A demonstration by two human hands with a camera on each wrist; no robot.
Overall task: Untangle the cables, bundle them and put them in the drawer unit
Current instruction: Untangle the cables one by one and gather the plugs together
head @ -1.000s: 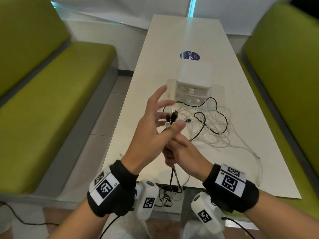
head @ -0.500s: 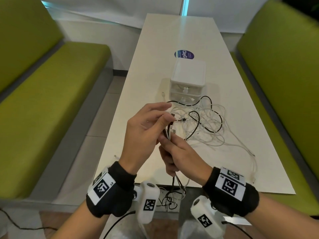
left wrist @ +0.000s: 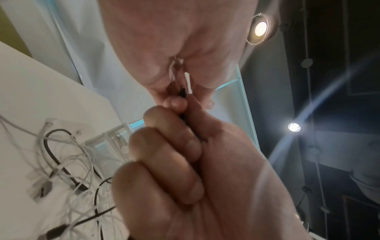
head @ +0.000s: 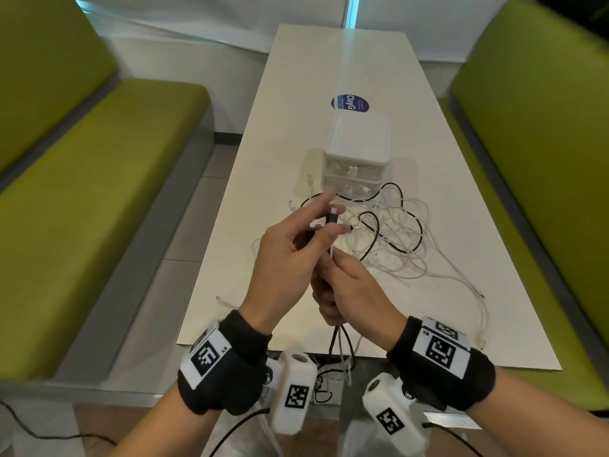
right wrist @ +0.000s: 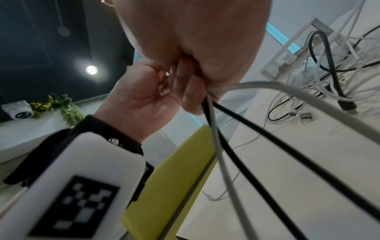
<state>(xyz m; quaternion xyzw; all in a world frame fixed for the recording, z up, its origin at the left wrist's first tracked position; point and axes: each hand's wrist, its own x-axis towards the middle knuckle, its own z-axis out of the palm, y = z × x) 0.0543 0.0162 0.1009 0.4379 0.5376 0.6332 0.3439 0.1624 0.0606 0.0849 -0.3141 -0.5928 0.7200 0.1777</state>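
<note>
Here, just before the drawer unit (head: 357, 150), the left hand (head: 290, 255) pinches plug ends of the cables (head: 331, 221) while the right hand (head: 349, 291) fists the same strands below; the rest lies tangled (head: 395, 239) against the unit's front

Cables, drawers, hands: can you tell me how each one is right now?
Held cables: plug ends gathered, strands hanging off the table edge.
Cable pile: tangled, on the table.
Drawer unit: both drawers closed.
Left hand: pinches the plug ends.
Right hand: grips the strands below.
</note>
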